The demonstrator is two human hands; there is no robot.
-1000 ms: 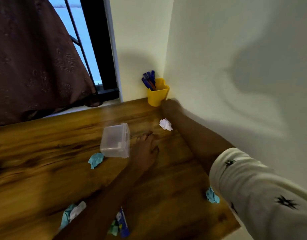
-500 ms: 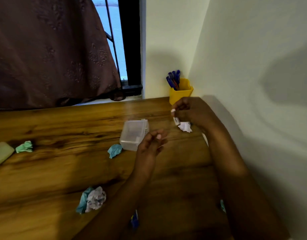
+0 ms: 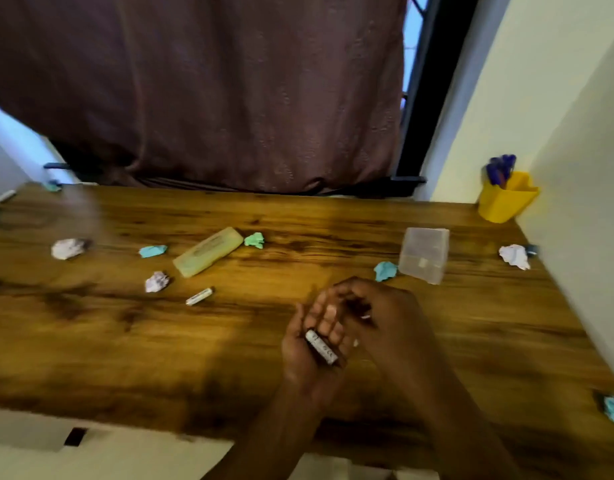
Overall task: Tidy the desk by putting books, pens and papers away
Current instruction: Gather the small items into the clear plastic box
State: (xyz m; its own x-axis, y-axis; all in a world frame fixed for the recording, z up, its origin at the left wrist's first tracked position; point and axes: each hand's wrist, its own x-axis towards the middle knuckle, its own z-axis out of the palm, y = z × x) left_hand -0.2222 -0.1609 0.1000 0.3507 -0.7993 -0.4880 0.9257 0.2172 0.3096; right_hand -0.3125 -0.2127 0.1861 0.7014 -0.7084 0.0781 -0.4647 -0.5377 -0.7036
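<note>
Left hand (image 3: 314,355) palm-up; right hand (image 3: 385,318) curled

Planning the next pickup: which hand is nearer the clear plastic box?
Right. The right hand is below-left of the clear plastic box; the left hand is farther left.

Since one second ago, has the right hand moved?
Yes. The right hand was at the cup in the corner; now it is far from it, toward the desk's near edge, by the left hand.
</note>
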